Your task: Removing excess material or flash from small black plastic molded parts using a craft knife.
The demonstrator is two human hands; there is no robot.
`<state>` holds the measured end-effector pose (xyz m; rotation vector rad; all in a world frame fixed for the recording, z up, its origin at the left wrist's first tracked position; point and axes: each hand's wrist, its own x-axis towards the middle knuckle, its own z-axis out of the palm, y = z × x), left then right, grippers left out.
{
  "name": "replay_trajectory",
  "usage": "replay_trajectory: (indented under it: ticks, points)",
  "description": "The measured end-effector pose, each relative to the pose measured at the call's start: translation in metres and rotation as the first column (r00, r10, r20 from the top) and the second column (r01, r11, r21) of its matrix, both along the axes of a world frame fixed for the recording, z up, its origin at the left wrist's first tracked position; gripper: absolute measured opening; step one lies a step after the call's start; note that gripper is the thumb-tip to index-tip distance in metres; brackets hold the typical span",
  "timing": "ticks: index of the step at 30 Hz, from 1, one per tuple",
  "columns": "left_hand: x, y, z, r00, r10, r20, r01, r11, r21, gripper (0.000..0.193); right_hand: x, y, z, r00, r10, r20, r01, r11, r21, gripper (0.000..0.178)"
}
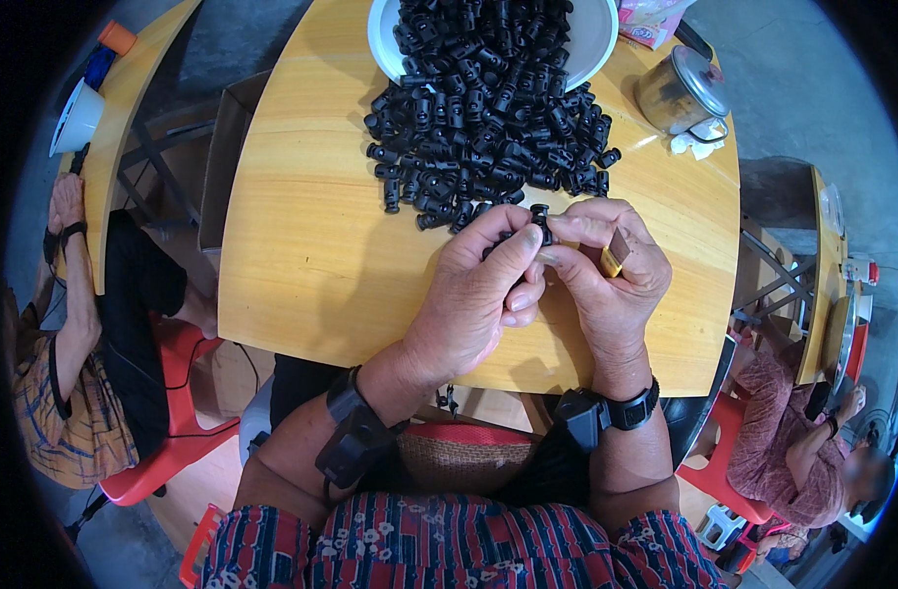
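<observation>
Both my hands meet just above the near side of a pile of small black plastic cord locks [468, 128]. A single cord lock [540, 216] stands upright between the fingertips, pinched by my left hand [488, 275] with thumb and forefinger. From the other side my right hand [611, 265] grips the same piece. Tucked between the right fingers is a small yellow and brown block-like object [616, 252], whose kind I cannot make out. More black plastic shows inside the curled left fingers, mostly hidden.
Behind the pile stands a white basin [596, 49], cord locks spilling from it onto the wooden table [301, 216]. At the far right are a lidded metal mug [680, 90], crumpled tissue [697, 145] and a pink packet [653, 20]. Other people sit at tables on both sides.
</observation>
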<state>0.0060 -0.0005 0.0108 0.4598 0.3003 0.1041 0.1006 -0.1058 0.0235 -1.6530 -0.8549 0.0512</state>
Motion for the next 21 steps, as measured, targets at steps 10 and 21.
replay_trajectory:
  ticks: [10,21]
  points:
    - [-0.0012,0.0008,-0.002,1.0,-0.021,0.021,0.02,1.0,0.024,0.012,0.0023,-0.0003,-0.0005,0.958,0.154,-0.242,-0.141,0.987,0.072,0.039]
    - [-0.001,0.0016,-0.0002,0.997,-0.066,0.047,0.063,0.995,0.075,0.019,0.0042,-0.0009,-0.0008,0.976,0.156,-0.152,-0.164,0.986,-0.04,0.042]
